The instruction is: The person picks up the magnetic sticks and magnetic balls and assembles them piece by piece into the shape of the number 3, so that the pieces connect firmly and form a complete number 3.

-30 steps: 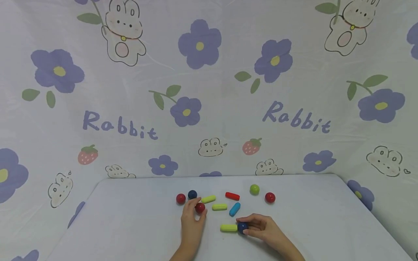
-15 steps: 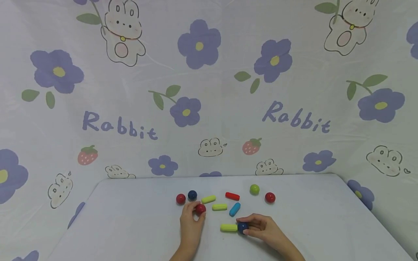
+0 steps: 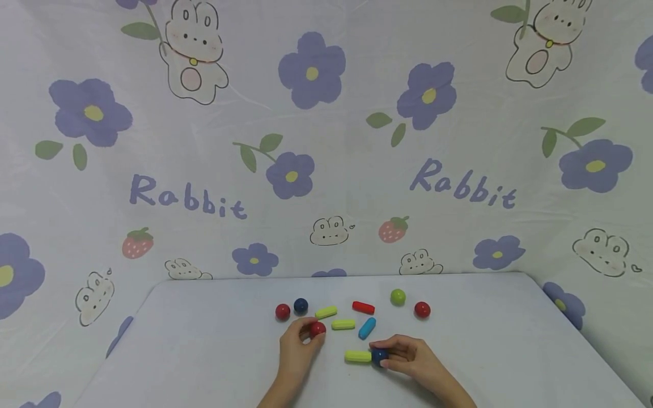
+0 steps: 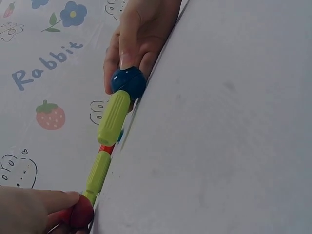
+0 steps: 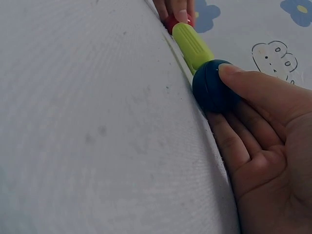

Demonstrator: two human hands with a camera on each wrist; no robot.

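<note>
Red ball (image 3: 318, 328), pinched by the left hand (image 3: 298, 343), and blue ball (image 3: 378, 356), pinched by the right hand (image 3: 412, 354), seemed light, slick; I favoured side grips.

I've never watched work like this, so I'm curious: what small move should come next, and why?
Probably the left hand should bring the red ball it pinches to the nearest yellow-green stick. The right hand holds a dark blue ball against one end of that stick, while the other end is bare and the red ball sits apart from it.
</note>
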